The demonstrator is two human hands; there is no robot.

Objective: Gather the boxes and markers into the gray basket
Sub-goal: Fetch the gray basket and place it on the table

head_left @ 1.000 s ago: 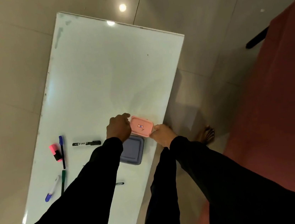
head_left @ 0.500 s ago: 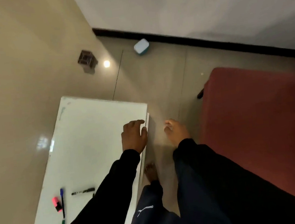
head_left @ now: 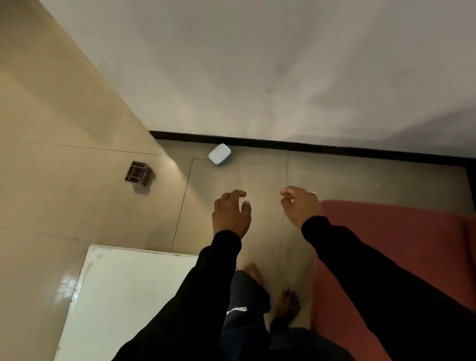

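Note:
A small white box with a teal base [head_left: 219,154] lies on the floor tiles by the black skirting at the wall. A dark cube-shaped box [head_left: 137,173] sits on the floor to its left. My left hand [head_left: 230,214] hovers over the floor in front of me, fingers loosely curled, holding nothing. My right hand [head_left: 301,204] is beside it, fingers loosely bent and empty. Both hands are well short of the white box. The markers, the pink box and the gray basket are out of view.
The white table [head_left: 120,302] shows only its far corner at lower left. A red sofa [head_left: 419,248] fills the right side. My bare feet [head_left: 288,303] stand on the tiled floor between table and sofa. A wall rises ahead.
The view has lifted from the table toward the wall. Both hands have let go of the pink box, left the table edge and moved forward over the floor, empty.

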